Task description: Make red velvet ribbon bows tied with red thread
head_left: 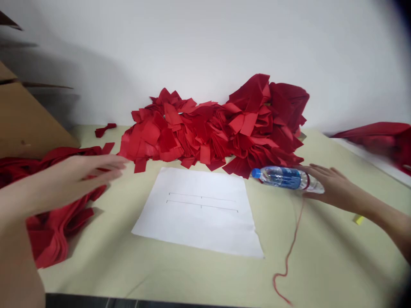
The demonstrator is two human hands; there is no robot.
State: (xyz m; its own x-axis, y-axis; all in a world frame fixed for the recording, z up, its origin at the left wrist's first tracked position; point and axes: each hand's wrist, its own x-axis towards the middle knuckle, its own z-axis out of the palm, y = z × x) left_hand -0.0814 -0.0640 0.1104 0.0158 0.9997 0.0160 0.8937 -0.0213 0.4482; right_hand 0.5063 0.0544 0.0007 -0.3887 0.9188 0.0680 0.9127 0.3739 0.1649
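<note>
My left hand [93, 169] is held out over a heap of red fabric pieces [58, 239], its fingers stretched and holding nothing. On the other side, my right hand [337, 184] is around the base end of a clear plastic bottle [282, 177] with a blue cap and blue label; the fingers lie behind it and the thumb in front. The bottle is on its side, cap to the left. Red string [296, 237] is wound round its lower part, and a loose end trails to the front. Between my hands lies a white sheet of paper [199, 231] with two ruled, marked lines.
A large pile of folded red fabric strips [208, 132] stands against the white wall [205, 42]. A small red bow-like piece [105, 129] lies at the back left, near cardboard [32, 119]. More red fabric [379, 137] is at far right. Something yellow [358, 220] sits under my right forearm.
</note>
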